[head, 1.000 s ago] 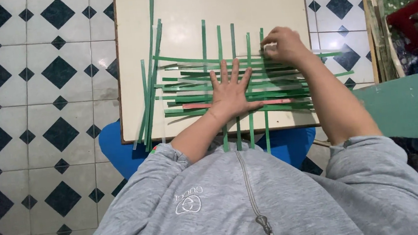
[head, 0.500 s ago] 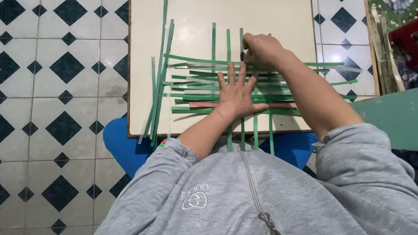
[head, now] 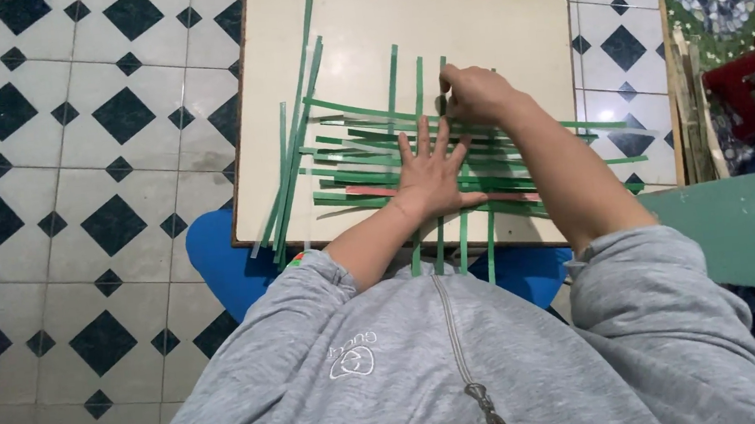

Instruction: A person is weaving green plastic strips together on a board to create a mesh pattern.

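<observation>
The left hand (head: 433, 173) lies flat with its fingers spread wide, pressing down on a mat of woven green strips (head: 373, 149) that sits on a cream board (head: 506, 22) serving as the worktop. The right hand (head: 474, 95) is curled narrow just beyond it, its fingertips pinched on the top end of one upright green strip (head: 440, 77) near the far edge of the weave — the two hands are close but apart. Several upright strips run from the far part of the board down past its near edge, crossed by many strips lying sideways; one pinkish-red strip (head: 367, 191) lies among the crosswise ones, just under the left palm. A loose bundle of long green strips (head: 295, 138) lies slantwise along the left side of the weave, touching its ends. The board rests on a blue stool (head: 220, 265) over a white floor with dark diamond tiles (head: 77, 155). To the right stand a green plank (head: 738, 224) and a red stool (head: 753, 84) — both well apart from the hands.
</observation>
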